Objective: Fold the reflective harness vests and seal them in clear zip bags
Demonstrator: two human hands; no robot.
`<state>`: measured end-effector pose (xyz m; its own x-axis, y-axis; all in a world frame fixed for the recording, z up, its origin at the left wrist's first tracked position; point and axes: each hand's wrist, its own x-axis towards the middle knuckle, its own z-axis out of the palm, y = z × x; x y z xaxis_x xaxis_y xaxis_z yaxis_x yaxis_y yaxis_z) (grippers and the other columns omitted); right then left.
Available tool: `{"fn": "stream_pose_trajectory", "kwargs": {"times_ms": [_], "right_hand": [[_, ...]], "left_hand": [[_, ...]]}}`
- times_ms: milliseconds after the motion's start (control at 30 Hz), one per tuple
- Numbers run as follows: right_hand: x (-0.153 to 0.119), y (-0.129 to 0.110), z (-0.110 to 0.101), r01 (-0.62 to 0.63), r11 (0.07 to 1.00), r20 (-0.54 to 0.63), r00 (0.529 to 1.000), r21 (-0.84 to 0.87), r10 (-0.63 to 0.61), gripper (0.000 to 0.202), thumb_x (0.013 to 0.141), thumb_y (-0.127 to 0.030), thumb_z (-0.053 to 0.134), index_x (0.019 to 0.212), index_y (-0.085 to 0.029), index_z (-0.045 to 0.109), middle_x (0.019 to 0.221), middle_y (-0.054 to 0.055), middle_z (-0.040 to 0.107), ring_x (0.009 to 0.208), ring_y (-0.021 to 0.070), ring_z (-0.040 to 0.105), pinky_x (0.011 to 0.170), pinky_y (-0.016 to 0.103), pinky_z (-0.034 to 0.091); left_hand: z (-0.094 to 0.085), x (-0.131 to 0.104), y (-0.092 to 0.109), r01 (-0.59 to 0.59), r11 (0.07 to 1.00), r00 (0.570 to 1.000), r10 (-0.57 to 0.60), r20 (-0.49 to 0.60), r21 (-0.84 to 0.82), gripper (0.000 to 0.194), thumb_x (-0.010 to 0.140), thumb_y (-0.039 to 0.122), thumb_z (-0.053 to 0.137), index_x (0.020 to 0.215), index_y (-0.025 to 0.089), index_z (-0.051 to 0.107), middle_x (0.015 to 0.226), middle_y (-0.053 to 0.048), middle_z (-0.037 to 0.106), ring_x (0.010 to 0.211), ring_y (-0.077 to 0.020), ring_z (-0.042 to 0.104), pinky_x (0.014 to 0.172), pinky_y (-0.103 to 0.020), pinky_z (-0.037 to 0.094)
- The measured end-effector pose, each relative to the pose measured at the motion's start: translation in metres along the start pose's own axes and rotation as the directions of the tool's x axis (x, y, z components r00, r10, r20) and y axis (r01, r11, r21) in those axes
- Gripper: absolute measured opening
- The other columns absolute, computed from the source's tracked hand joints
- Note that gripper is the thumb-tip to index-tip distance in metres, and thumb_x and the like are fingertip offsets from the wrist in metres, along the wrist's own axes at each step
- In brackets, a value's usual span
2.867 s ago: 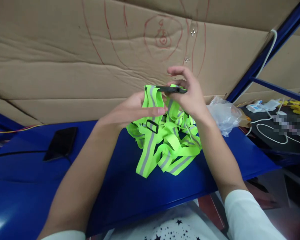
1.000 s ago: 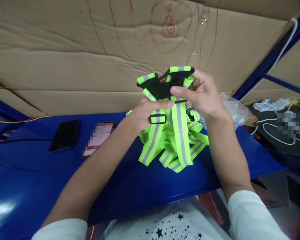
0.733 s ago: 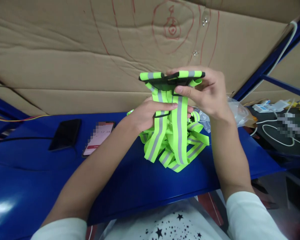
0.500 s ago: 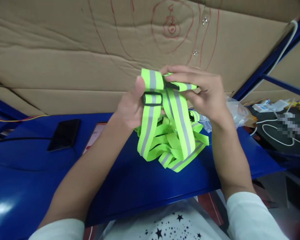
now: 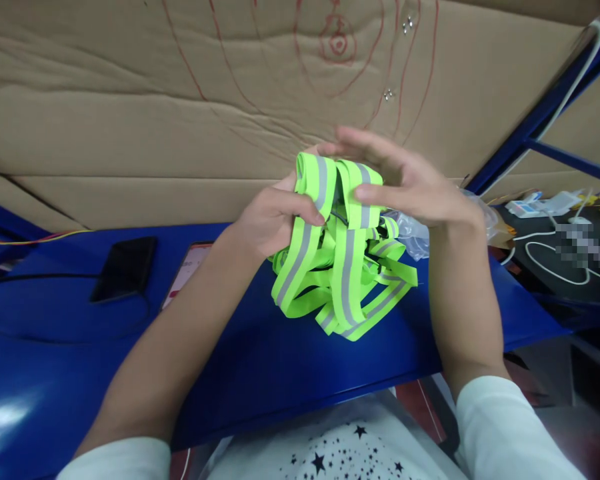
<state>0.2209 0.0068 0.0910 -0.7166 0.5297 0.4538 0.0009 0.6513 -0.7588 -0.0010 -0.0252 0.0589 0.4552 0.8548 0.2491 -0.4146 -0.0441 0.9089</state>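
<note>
So the fingers of my left hand (image 5: 270, 223) are closed on a folded bit of neon yellow-green reflective strap harness (image 5: 350, 277), thumb across the front. My right hand (image 5: 415, 187) is spread pretty wide: thumb touching the next fold, the other fingers stretched out behind and above it. The harness is bunched up over the blue table (image 5: 320, 380), folded ends up toward the cardboard (image 5: 105, 143), straps with grey stripes running down toward me, one loop poking right. Writing-wise, there are red hand-drawn rings (image 5: 338, 43) on the cardboard, and the phone (image 5: 185, 270) screen by my left forearm is too covered to read.
</note>
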Motion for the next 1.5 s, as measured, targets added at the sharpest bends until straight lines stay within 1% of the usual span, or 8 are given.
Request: {"fn": "stream_pose_trajectory", "kwargs": {"times_ms": [267,433,567,767,900,1033,1267,1500], "right_hand": [[0.010,-0.001,0.018,-0.098,0.926,-0.145,0.988,-0.364,0.048,0.049,0.089,-0.064,0.073,0.110,-0.019,0.073,0.114,0.002,0.077,0.119,0.0276,0.068,0.110,0.044,0.054],[0.010,-0.003,0.020,0.003,0.975,-0.121,0.992,-0.224,-0.031,0.044,0.106,-0.060,0.050,0.122,-0.027,0.073,0.132,-0.003,0.073,0.131,0.0185,0.064,0.119,0.034,0.048],[0.016,0.007,0.030,0.015,0.986,-0.213,0.976,-0.165,-0.051,0.042,0.108,-0.055,0.045,0.113,-0.031,0.079,0.113,-0.006,0.078,0.111,0.0176,0.073,0.106,0.032,0.056],[0.026,0.016,0.041,0.039,0.974,-0.364,0.924,-0.224,-0.120,0.040,0.106,-0.054,0.050,0.104,-0.027,0.079,0.114,-0.003,0.078,0.116,0.0205,0.071,0.111,0.033,0.053],[0.019,0.011,0.028,-0.025,0.997,-0.273,0.962,-0.071,0.005,0.043,0.088,-0.055,0.078,0.121,-0.028,0.072,0.130,-0.003,0.074,0.125,0.0216,0.068,0.111,0.034,0.055],[0.016,0.011,0.026,-0.173,0.982,-0.312,0.939,-0.071,0.142,0.054,0.082,-0.058,0.081,0.123,-0.025,0.069,0.107,0.000,0.076,0.107,0.0235,0.073,0.090,0.035,0.062],[0.025,0.008,0.039,-0.013,0.881,-0.480,0.842,-0.473,-0.245,0.033,0.090,-0.045,0.076,0.110,-0.021,0.066,0.107,0.002,0.072,0.103,0.0202,0.069,0.096,0.032,0.057],[0.012,-0.006,0.040,-0.046,0.781,-0.437,0.848,-0.623,-0.299,0.034,0.093,-0.052,0.070,0.123,-0.035,0.068,0.131,-0.001,0.068,0.127,0.0242,0.064,0.118,0.036,0.050]], "left_hand": [[0.007,0.004,-0.002,0.032,0.996,0.976,-0.050,-0.210,-0.085,0.073,0.063,-0.005,0.048,0.126,0.032,0.059,0.102,0.005,0.074,0.100,-0.0212,0.076,0.083,-0.031,0.058],[0.006,0.005,-0.003,-0.017,1.000,0.993,0.014,-0.116,-0.021,0.060,0.060,0.002,0.056,0.112,0.029,0.070,0.102,0.000,0.078,0.117,-0.0296,0.072,0.085,-0.033,0.057],[0.005,0.007,-0.008,-0.024,1.000,0.994,0.026,-0.106,0.017,0.051,0.064,0.005,0.060,0.109,0.027,0.072,0.092,-0.002,0.078,0.121,-0.0323,0.071,0.091,-0.038,0.057],[-0.001,0.007,-0.007,-0.064,0.998,0.989,0.063,-0.133,-0.004,0.071,0.068,0.000,0.061,0.129,0.034,0.066,0.105,0.004,0.079,0.116,-0.0237,0.074,0.093,-0.030,0.056],[-0.001,0.002,0.001,-0.090,0.995,0.990,0.086,-0.116,-0.033,0.083,0.070,-0.002,0.064,0.141,0.042,0.058,0.110,0.008,0.078,0.113,-0.0204,0.076,0.090,-0.027,0.056],[0.003,0.003,0.001,-0.068,0.996,0.987,0.058,-0.151,-0.064,0.093,0.069,-0.004,0.062,0.148,0.043,0.048,0.105,0.007,0.077,0.115,-0.0216,0.075,0.095,-0.029,0.056],[0.000,0.012,-0.020,0.044,0.993,0.998,-0.040,0.039,-0.108,0.028,0.079,0.018,0.071,0.107,0.018,0.076,0.098,-0.006,0.081,0.106,-0.0337,0.077,0.097,-0.048,0.061],[-0.012,0.012,-0.027,0.184,0.980,0.974,-0.171,0.150,-0.077,0.028,0.086,0.025,0.077,0.113,0.018,0.076,0.101,-0.006,0.081,0.102,-0.0335,0.079,0.098,-0.050,0.063]]}}
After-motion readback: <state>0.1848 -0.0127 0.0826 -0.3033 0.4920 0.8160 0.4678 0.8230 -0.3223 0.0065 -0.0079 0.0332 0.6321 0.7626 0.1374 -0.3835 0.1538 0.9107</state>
